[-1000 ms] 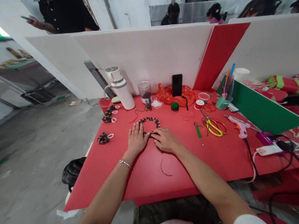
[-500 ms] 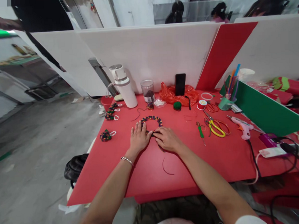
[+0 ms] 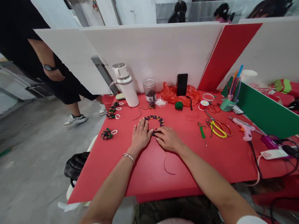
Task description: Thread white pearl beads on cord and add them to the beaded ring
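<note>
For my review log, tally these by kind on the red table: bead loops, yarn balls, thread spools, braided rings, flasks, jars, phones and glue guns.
White bead loops: 4
Yarn balls (green, dark): 2
Red thread spool: 1
Braided ring: 1
White flask: 1
Clear jar: 1
Phone: 1
Glue gun: 1
Total: 12

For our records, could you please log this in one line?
left hand: on multicoloured ring | right hand: at ring's near edge | phone: upright

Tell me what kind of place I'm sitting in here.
It looks like a small craft workshop, though I can't be certain. The red table carries a pink glue gun, yellow-handled scissors and a spool of red thread, and both hands rest at a braided multicoloured ring.
</note>
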Motion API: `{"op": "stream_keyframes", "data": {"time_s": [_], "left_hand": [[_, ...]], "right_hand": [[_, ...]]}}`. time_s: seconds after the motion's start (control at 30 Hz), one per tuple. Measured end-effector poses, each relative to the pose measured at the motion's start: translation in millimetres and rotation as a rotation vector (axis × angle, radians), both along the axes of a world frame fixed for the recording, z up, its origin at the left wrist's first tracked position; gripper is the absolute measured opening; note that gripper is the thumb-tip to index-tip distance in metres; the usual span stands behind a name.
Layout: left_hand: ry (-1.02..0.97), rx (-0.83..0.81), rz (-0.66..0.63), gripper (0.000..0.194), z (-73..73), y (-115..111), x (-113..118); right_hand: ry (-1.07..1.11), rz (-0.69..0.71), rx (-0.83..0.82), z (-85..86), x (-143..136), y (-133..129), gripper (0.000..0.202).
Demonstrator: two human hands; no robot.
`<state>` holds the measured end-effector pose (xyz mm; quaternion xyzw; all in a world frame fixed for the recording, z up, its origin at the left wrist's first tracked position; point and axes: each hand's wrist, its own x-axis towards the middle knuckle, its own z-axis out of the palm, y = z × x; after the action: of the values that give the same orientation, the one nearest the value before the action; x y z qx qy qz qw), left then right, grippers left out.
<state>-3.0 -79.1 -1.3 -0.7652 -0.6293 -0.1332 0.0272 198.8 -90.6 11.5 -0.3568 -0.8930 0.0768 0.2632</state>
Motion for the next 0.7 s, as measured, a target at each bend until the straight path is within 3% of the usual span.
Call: {"op": "stream_keyframes", "data": {"time_s": [0.4, 0.7], "left_hand": [[-0.013, 0.016, 0.093, 0.068, -3.1, 1.5, 1.4], [-0.023, 0.0, 0.08, 0.065, -6.0, 1.9, 0.0]], "right_hand": [[0.014, 0.01, -0.01, 1.6, 0.5, -0.3, 0.029], [0.03, 0.016, 0.016, 0.5, 0.6, -1.5, 0.031]]}}
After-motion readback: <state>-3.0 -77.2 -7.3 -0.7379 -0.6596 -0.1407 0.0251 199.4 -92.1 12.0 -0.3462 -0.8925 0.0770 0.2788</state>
